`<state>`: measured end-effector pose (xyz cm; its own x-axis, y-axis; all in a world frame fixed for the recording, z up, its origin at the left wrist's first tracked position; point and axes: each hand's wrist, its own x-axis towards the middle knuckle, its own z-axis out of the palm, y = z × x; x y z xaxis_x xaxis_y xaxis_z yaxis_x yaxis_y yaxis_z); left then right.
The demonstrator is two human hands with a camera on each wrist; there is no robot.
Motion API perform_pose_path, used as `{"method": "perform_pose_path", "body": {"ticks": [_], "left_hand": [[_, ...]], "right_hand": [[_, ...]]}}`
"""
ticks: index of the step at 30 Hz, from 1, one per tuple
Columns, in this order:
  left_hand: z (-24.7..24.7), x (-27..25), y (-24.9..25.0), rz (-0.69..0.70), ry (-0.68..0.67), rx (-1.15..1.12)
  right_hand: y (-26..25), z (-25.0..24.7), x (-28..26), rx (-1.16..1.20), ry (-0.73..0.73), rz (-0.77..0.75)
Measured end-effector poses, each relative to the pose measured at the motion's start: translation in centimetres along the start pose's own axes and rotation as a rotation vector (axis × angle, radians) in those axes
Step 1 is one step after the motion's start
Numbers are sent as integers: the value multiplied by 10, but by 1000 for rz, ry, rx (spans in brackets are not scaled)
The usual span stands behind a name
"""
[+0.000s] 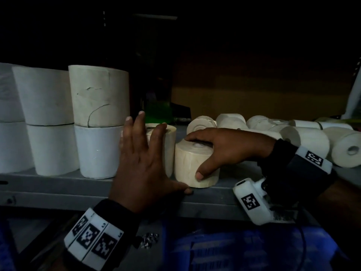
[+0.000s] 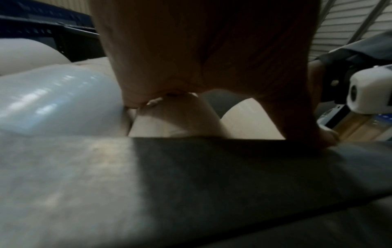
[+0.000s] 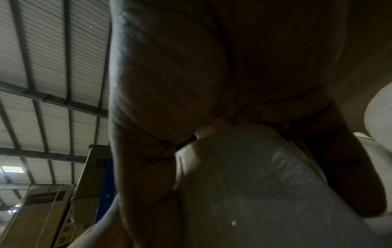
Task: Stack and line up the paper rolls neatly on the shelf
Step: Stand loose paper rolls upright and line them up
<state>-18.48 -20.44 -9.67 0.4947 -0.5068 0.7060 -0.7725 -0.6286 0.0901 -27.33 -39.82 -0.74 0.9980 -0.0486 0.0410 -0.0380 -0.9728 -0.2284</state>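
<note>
Several large white paper rolls (image 1: 97, 122) stand stacked two high at the left of the grey shelf (image 1: 58, 184). Beside them stands a cream roll (image 1: 169, 149), mostly hidden behind my left hand (image 1: 142, 153), whose fingers are straight and spread against it, thumb on the shelf edge. My right hand (image 1: 211, 153) grips a shorter upright cream roll (image 1: 189, 165) from above, thumb on its front, fingers over its top. In the right wrist view the gripped roll (image 3: 254, 193) fills the frame below the palm. In the left wrist view the palm (image 2: 201, 50) hides most of the rolls.
Several loose cream rolls (image 1: 304, 139) lie on their sides across the right of the shelf. A brown carton (image 1: 263, 90) stands behind them, and a dark object with a green part (image 1: 158, 110) sits at the back. Blue crates (image 1: 234, 251) lie below the shelf.
</note>
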Motion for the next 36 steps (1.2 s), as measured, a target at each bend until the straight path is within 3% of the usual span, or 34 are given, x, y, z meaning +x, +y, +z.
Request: {"method": "perform_pose_path", "body": {"ticks": [6,14,26,36], "left_hand": [[0,-1,12,-63,-13,-12],[-16,-1,18,-118,-180,28],[-2,-4,32,-179,-70,97],[-4,-4,34,-208,-69,112]], "right_hand": [[5,-1,1,8,-31,-16],[5,-3,2,14,-52,-14],[11,3,1,84,-31,-40],[11,4,0,50,-19,-52]]}}
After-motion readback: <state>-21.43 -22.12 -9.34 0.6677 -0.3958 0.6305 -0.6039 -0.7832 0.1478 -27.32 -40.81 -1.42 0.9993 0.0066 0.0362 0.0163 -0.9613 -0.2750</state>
